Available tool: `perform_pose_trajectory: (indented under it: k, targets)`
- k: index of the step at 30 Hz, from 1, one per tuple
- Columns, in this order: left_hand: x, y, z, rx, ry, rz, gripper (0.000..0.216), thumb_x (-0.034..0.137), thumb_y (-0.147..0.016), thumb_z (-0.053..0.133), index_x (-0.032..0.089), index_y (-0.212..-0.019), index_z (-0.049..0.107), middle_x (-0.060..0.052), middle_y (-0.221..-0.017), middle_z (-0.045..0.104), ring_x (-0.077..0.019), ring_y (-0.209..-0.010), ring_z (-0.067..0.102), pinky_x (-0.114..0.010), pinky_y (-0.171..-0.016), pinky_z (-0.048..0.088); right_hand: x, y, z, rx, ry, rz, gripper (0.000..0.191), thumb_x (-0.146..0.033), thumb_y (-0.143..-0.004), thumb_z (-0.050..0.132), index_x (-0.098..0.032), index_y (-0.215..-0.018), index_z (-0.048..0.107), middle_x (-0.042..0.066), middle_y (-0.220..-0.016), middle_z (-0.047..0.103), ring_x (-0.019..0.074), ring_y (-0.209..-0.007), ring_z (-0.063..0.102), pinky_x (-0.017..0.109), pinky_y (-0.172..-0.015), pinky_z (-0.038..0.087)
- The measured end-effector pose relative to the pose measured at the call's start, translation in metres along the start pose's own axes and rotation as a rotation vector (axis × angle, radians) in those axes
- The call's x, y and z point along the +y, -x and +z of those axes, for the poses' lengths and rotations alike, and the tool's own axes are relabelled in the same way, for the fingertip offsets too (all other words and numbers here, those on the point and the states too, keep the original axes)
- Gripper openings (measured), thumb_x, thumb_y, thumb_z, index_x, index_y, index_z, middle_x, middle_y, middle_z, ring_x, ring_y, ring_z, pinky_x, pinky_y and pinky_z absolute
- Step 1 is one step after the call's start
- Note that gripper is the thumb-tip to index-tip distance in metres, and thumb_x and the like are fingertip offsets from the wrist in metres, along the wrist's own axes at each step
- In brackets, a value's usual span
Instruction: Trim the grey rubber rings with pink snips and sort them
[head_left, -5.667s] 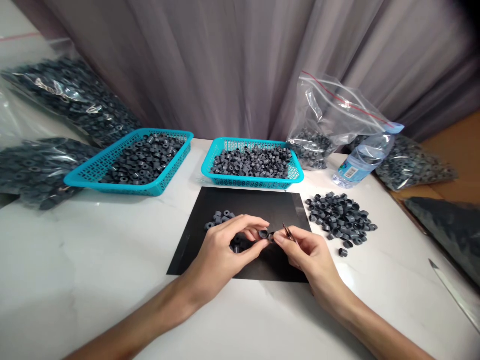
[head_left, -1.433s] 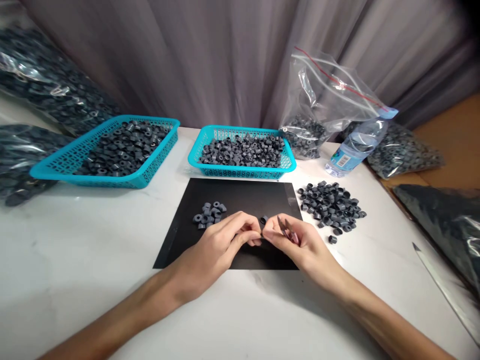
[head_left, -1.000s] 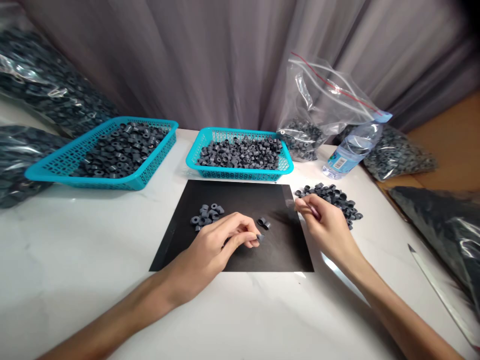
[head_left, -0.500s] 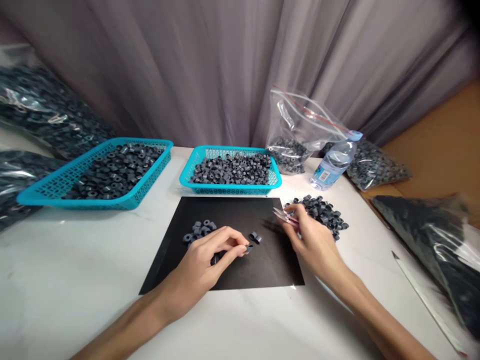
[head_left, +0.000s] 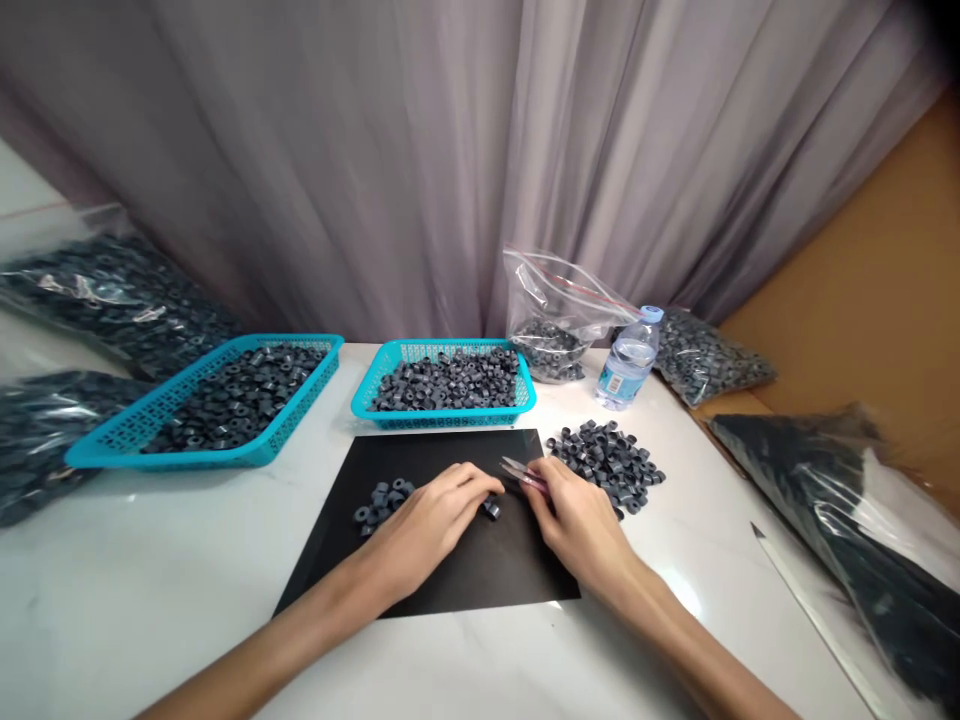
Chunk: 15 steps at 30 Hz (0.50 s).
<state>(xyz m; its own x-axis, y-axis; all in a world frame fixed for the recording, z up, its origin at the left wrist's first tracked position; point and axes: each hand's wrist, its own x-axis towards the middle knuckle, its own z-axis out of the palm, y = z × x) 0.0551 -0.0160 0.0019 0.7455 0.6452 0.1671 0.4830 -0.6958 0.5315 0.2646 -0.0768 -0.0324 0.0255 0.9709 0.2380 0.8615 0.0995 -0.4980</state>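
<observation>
Over the black mat (head_left: 480,580), my left hand (head_left: 435,520) has its thumb and fingers pinched together; anything between the tips is hidden. Just beneath those fingertips lies a small dark grey plastic ring (head_left: 491,510). Partly behind the left hand sits a cluster of similar rings (head_left: 381,503). My right hand (head_left: 577,510) grips a pair of small snips (head_left: 523,474) with pinkish handles, their pointed blades slightly apart and aimed left toward the left fingertips. A loose pile of dark grey rings (head_left: 611,465) spreads beyond the right hand on the white table.
Two turquoise baskets (head_left: 262,452) (head_left: 444,416) of rings stand behind the mat. A zip bag (head_left: 551,345) of rings and a water bottle (head_left: 628,365) are at back right. More filled bags (head_left: 112,300) lie left and right; a pale strip (head_left: 810,615) lies at right.
The right hand has moved left with the snips, closer to the left hand. The left fingertips now cover the spot near the loose rings. The camera view has tilted up slightly.
</observation>
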Motion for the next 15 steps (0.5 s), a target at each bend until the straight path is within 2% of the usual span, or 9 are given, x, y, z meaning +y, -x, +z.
perform_pose_trajectory:
  k: [3,6,9,12,15]
  targets:
    - [-0.003,0.006,0.007,-0.024,-0.08,0.03,0.031,0.014,-0.104,0.043,0.026,-0.117,0.069,-0.004,-0.117,0.069,-0.02,-0.114,0.067,-0.033,-0.104,0.053,-0.003,0.002,0.004,0.0,-0.013,-0.02,0.015,-0.025,-0.105,0.044,-0.022,-0.101,0.058,0.007,-0.101,0.071,0.0248,-0.085,0.072,0.029,-0.064,0.039]
    - [-0.009,0.019,0.013,0.017,-0.105,0.032,0.031,0.016,-0.103,0.047,0.028,-0.123,0.068,-0.002,-0.126,0.07,-0.0219,-0.127,0.063,-0.037,-0.116,0.047,-0.005,0.002,0.008,0.01,-0.033,-0.041,0.016,-0.022,-0.104,0.044,-0.022,-0.098,0.058,0.007,-0.098,0.071,0.0242,-0.083,0.072,0.029,-0.064,0.038]
    - [-0.015,0.025,0.019,0.094,-0.122,-0.001,0.029,0.027,-0.097,0.065,0.029,-0.126,0.068,-0.003,-0.131,0.07,-0.0282,-0.135,0.059,-0.043,-0.116,0.048,-0.008,-0.001,0.012,0.023,-0.055,-0.058,0.019,-0.021,-0.103,0.044,-0.022,-0.091,0.058,0.004,-0.091,0.071,0.0224,-0.081,0.073,0.027,-0.064,0.038]
    - [-0.016,0.019,0.018,0.071,-0.054,0.052,0.023,0.018,-0.099,0.059,0.03,-0.115,0.071,0.002,-0.117,0.075,-0.0206,-0.119,0.069,-0.038,-0.117,0.047,-0.009,-0.005,0.013,0.047,-0.077,-0.046,0.02,-0.02,-0.102,0.045,-0.023,-0.088,0.059,0.003,-0.088,0.072,0.0212,-0.078,0.073,0.027,-0.064,0.039]
    - [-0.01,0.007,0.007,0.15,-0.047,0.079,0.017,0.016,-0.098,0.059,0.026,-0.099,0.074,0.003,-0.097,0.077,-0.018,-0.099,0.074,-0.03,-0.101,0.057,-0.007,-0.01,0.014,0.079,-0.116,-0.004,0.019,-0.02,-0.101,0.047,-0.023,-0.09,0.062,0.003,-0.089,0.074,0.0205,-0.08,0.074,0.026,-0.066,0.041]
